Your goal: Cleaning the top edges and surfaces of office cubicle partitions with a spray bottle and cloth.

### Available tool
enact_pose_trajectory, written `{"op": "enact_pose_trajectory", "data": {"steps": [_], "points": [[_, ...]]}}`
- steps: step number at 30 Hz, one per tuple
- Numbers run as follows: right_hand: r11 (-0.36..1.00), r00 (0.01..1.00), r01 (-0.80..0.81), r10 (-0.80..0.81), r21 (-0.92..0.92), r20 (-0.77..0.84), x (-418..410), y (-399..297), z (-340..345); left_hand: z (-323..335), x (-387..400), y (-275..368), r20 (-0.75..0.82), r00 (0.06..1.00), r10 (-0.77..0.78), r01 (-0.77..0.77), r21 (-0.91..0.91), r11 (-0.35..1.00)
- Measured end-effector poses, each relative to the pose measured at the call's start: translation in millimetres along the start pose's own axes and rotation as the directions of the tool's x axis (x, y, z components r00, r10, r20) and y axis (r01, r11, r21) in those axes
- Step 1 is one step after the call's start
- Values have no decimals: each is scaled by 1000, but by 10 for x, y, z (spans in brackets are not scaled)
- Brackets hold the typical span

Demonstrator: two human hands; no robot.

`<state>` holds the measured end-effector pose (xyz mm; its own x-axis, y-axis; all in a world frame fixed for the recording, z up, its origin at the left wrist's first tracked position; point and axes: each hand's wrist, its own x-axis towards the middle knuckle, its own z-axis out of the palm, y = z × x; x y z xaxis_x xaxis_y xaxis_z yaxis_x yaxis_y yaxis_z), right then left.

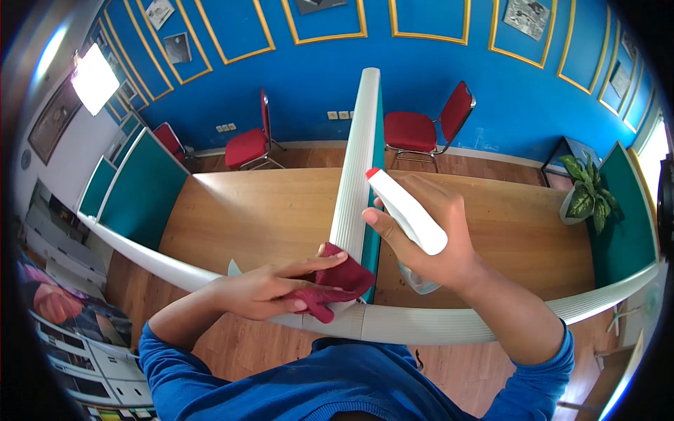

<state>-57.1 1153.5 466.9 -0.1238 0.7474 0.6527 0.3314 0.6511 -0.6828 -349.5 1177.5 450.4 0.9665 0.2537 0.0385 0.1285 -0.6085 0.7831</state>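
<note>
A dark red cloth (345, 279) lies bunched under the fingers of my left hand (263, 292). The hand presses it onto the corner where the ribbed white top rail of the middle partition (354, 173) meets the near rail (421, 323). My right hand (437, 237) grips a spray bottle by its neck, just right of the middle partition. The bottle's white spray head (408, 213) has a red nozzle (372, 172) aimed up and away to the left. Below my palm shows part of its clear body (418, 279); the rest is hidden by the hand.
Wooden desktops (253, 210) lie on both sides of the middle partition. Green side panels stand at the left (142, 189) and right (626, 210). A potted plant (584, 194) sits at the right end. Red chairs (247, 147) stand beyond, before a blue wall (310, 79).
</note>
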Motion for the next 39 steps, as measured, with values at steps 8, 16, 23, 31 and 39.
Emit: {"op": "enact_pose_trajectory", "data": {"steps": [8,16,23,31,39], "points": [[944,792,165,-300,287,531,79,-394,79,1174,-1010,-215,-889,401,-219,-682,-450,576],[961,621,208,-273,181,735,-108,-385,263,2479,-1250,182,-782,56,-621,-904,-304,301],[931,713,254,-363,262,600,-155,-359,401,3663,-1826,105,-723,103,-683,-979,-193,57],[930,659,312,-358,193,662,-153,-336,442,3849,-1865,231,-721,27,-693,-993,-99,65],[902,694,335,-431,271,577,-179,-353,434,3735,-1849,174,-787,59,-614,-992,-116,54]]}}
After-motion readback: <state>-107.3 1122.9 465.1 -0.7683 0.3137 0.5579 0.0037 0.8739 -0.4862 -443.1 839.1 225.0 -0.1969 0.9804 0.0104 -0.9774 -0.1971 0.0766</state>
